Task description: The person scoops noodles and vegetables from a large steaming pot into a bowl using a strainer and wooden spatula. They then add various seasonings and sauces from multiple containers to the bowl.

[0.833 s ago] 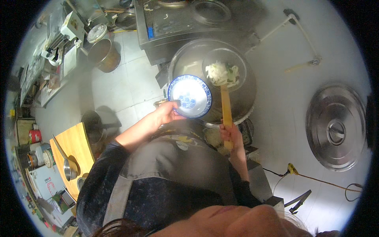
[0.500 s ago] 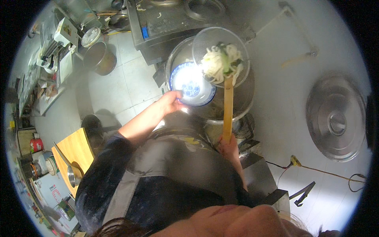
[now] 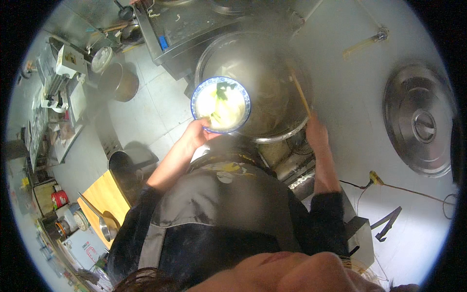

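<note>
My left hand [image 3: 197,133] grips a white bowl with a blue patterned rim [image 3: 195,107] at its near edge. In the bowl lie pale noodles [image 3: 231,110] and green leaves [image 3: 224,91]. It is held over the left side of a large steaming metal pot [image 3: 288,137]. At the pot's right rim, my right hand [image 3: 317,132] is closed round the wooden handle [image 3: 301,94] of a strainer. The handle reaches forward into the pot; steam hides the strainer's mesh head.
A metal counter [image 3: 194,24] stands beyond the pot. To the right, a round metal lid [image 3: 411,112] is against the wall. A ladle [image 3: 105,225] lies on a wooden board [image 3: 101,189] at lower left. Another metal pot [image 3: 119,85] stands on the tiled floor.
The noodles and greens, in the strainer earlier, are now in the bowl. The strainer has gone down into the steam to the right. The bowl has shifted slightly left.
</note>
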`<state>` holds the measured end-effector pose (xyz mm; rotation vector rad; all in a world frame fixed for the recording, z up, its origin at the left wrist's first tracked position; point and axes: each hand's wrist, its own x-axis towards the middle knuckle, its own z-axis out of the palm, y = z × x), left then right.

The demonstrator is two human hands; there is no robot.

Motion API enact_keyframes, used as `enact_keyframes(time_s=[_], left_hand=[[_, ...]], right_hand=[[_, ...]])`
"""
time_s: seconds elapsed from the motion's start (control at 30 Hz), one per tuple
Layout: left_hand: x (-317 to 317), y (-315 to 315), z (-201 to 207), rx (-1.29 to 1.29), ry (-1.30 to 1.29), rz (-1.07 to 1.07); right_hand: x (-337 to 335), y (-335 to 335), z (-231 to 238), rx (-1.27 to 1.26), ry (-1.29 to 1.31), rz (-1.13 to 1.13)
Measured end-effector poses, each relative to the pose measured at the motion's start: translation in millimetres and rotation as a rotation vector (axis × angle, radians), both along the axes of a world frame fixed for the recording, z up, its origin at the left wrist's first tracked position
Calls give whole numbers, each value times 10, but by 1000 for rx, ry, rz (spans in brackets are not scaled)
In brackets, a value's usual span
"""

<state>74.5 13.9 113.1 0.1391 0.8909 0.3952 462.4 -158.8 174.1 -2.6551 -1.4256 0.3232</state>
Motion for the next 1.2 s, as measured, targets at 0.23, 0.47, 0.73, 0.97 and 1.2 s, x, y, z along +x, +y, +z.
enact_keyframes(time_s=[0.23, 0.47, 0.73, 0.97, 1.2], left_hand=[[-80, -83, 25, 68, -1, 1], [19, -166, 143, 40, 50, 62], [13, -146, 58, 96, 63, 33], [7, -155, 19, 98, 26, 28], [59, -203, 141, 73, 68, 53]], right_hand=[[726, 733, -650, -599, 473, -88], [1040, 639, -958, -717, 840, 741], [232, 646, -1108, -482, 1291, 317], [-179, 754, -1499, -284, 2175, -346], [-974, 962, -2142, 126, 1206, 199]])
